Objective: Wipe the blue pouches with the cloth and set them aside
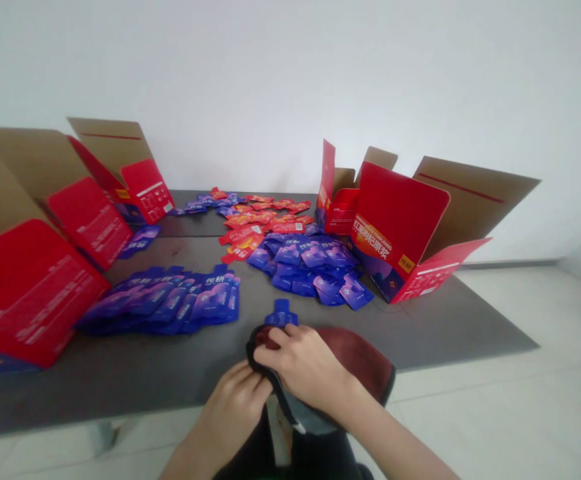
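Note:
A reddish-brown cloth-like piece with black edging and a grey underside [357, 353] hangs over the table's front edge. Its black rim is gripped at the left by my left hand [237, 400], fingers bent and closed. My right hand [305, 363] lies over the top of it, fingers curled into the fold and pinching the material; the fingertips are partly hidden. Just beyond both hands, a single blue pouch [281, 313] rests on the table, its lower part covered by the cloth-like piece.
On the dark table [190, 360] lie a row of blue pouches [170, 300], a blue pouch heap [310, 260] and scattered red pouches [265, 220]. Red cartons with raised flaps stand at left [25, 293] and right [395, 227]. A white wall [280, 93] rises behind.

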A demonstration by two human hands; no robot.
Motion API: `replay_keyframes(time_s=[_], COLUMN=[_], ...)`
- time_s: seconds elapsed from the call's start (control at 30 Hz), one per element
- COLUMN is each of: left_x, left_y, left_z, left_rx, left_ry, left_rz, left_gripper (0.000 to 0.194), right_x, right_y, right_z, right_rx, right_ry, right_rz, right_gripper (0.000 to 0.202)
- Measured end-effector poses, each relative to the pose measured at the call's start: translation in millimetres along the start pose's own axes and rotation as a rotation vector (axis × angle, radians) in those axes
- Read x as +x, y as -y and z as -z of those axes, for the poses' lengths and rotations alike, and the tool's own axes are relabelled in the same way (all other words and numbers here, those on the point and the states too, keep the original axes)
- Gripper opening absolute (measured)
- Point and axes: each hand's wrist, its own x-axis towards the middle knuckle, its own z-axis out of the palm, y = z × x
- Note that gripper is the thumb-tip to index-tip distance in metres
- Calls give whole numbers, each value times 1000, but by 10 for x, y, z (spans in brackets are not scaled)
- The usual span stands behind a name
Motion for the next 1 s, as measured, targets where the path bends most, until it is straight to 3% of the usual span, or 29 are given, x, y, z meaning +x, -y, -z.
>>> replay_keyframes(time_s=[0.17, 0.33, 0.43, 0.53, 0.67, 0.83, 1.0], left_x=[-5, 57, 97, 108, 100, 142, 180], left_y=[-9, -72, -141, -172, -141, -102, -111], left_z=[-34, -45, -61, -76, -85, -69, -40], left_rx=[3, -9, 16, 48, 40, -25, -75], left_ry=[-37, -61, -33, 5, 58, -4, 32], left_rz=[-30, -6, 30, 39, 32, -6, 23], left_gripper=[33, 34, 36, 36, 31, 37, 40], right_x=[160, 508, 462, 238, 42, 291, 507], right_y=[-150, -431, -412, -243, -84, -304, -448], right_z=[-223, -262, -107, 55, 15, -212, -106], right_rx=[-5, -50, -54, -24, -2, -59, -92], right_ry=[47, 53, 20, -56, 57, 87, 67], right_rz=[11, -153, -185, -139, -47, -96, -193], right_gripper=[16, 25, 26, 23, 19, 24, 27])
